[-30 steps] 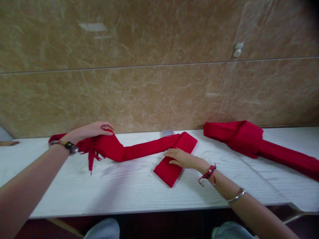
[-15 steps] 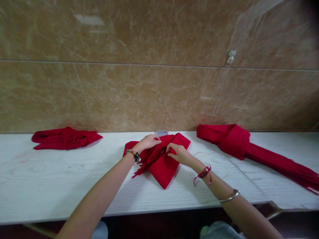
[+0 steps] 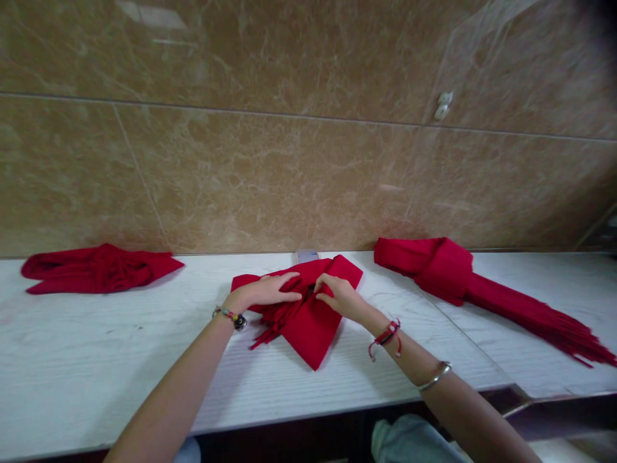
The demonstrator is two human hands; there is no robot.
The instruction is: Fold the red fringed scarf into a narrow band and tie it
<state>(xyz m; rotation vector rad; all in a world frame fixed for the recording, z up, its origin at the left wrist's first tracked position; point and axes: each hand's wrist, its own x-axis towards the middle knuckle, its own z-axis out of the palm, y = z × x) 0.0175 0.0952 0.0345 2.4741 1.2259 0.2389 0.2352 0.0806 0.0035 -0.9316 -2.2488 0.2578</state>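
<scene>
A folded red scarf point(image 3: 308, 325) with fringe lies on the white table point(image 3: 120, 360) in the middle, just in front of me. My left hand point(image 3: 265, 290) rests flat on its left part, fingers stretched out over the cloth. My right hand point(image 3: 337, 294) sits on the right part, fingers bent and pinching the fabric near the centre fold. The fringe point(image 3: 265, 331) sticks out at the lower left under my left wrist.
A crumpled red scarf point(image 3: 96, 269) lies at the far left by the wall. A knotted red scarf point(image 3: 463, 280) with a long fringed tail stretches to the right. A small phone-like object point(image 3: 306, 256) stands against the brown marble wall point(image 3: 289, 161). The table edge runs close to my knees.
My left hand carried the scarf's long end from the far left over to the folded part in the middle, and both hands now press on the bundle. The view shifted, showing another scarf at left.
</scene>
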